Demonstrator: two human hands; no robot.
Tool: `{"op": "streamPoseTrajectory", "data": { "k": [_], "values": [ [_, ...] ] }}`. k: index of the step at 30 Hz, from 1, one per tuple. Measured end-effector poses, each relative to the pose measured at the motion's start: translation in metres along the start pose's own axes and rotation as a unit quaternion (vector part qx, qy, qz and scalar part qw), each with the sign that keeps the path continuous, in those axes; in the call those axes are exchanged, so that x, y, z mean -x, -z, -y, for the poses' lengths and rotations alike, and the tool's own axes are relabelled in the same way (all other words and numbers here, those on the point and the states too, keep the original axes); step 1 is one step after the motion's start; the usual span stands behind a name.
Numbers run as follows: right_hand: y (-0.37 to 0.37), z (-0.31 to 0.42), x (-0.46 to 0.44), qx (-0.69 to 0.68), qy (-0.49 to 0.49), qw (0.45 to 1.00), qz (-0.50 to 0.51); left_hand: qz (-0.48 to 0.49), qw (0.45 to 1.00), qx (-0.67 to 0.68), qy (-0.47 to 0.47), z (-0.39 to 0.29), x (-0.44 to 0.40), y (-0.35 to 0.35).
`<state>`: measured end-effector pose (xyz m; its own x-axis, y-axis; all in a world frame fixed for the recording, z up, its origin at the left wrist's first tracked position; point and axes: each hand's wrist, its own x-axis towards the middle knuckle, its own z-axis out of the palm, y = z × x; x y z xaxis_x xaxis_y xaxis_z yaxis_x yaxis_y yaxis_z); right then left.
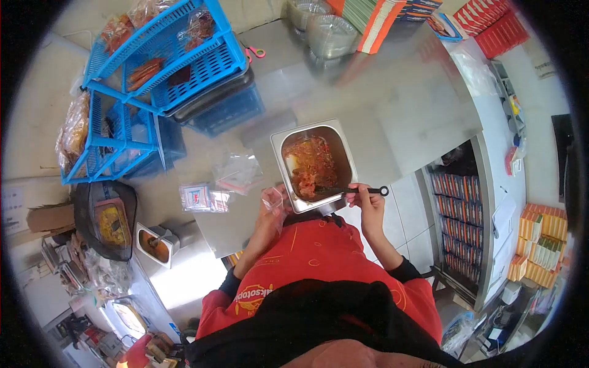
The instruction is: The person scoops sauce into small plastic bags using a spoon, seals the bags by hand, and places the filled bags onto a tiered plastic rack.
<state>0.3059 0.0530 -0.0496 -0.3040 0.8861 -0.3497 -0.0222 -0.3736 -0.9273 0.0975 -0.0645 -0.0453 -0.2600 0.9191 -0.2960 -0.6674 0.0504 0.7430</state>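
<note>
A steel container (351, 138) with reddish, chunky food (310, 162) in it stands at the front edge of the steel table. My right hand (370, 205) is closed around the black handle (375, 191) of a utensil whose other end reaches into the container's near right corner. Beside the container's near left corner, my left hand (274, 205) holds a small clear plastic bag (273, 197). Clear bags (238, 170) lie on the table to the left, next to small packets with printed labels (196, 198).
Blue baskets (202, 70) with bagged food stand at the back left, with pink scissors (256, 53) beside them. Clear plastic containers (331, 37) and boxes (374, 24) are at the back. A smaller steel container (169, 242) sits lower left. Shelves of packets (455, 214) stand right.
</note>
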Motion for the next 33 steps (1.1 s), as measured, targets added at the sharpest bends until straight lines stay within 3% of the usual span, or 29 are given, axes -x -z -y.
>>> {"op": "streamPoseTrajectory", "data": {
  "k": [4,5,6,8,10,18,20,21,23,24,26,33],
  "values": [
    [-0.001,0.01,0.002,0.112,0.066,0.989,0.077,-0.014,1.0,0.01,-0.004,0.009,0.0,0.005],
    [-0.003,0.021,0.0,0.238,0.178,0.943,0.149,-0.038,0.999,0.007,-0.008,0.012,0.0,0.007],
    [-0.006,0.032,-0.002,0.357,0.284,0.863,0.216,-0.037,0.999,0.007,-0.007,0.015,0.0,0.01],
    [-0.008,0.042,-0.008,0.348,0.281,0.868,0.216,-0.051,0.999,0.017,-0.002,0.021,0.0,0.017],
    [-0.009,0.054,-0.016,0.37,0.334,0.833,0.239,-0.049,0.999,0.018,-0.001,0.02,0.0,0.016],
    [-0.013,0.045,-0.032,0.399,0.312,0.788,0.349,-0.049,0.998,0.042,-0.006,0.021,0.0,0.015],
    [-0.013,0.036,-0.027,0.312,0.274,0.855,0.311,-0.014,0.999,0.052,0.0,0.024,0.001,0.017],
    [-0.013,0.031,-0.022,0.312,0.274,0.855,0.312,-0.015,0.999,0.052,0.0,0.024,0.001,0.015],
    [-0.011,0.024,-0.013,0.213,0.124,0.945,0.217,-0.01,0.999,0.045,0.017,0.024,-0.001,0.01],
    [-0.01,0.02,-0.012,0.213,0.124,0.944,0.218,-0.011,0.999,0.045,0.016,0.025,-0.002,0.011],
    [-0.005,0.012,-0.009,0.079,0.046,0.991,0.099,0.009,0.999,0.045,0.011,0.026,-0.003,0.012],
    [0.008,-0.004,-0.003,0.029,0.06,0.997,-0.034,-0.033,0.999,0.04,0.003,0.016,-0.005,0.003]
  ]
}}
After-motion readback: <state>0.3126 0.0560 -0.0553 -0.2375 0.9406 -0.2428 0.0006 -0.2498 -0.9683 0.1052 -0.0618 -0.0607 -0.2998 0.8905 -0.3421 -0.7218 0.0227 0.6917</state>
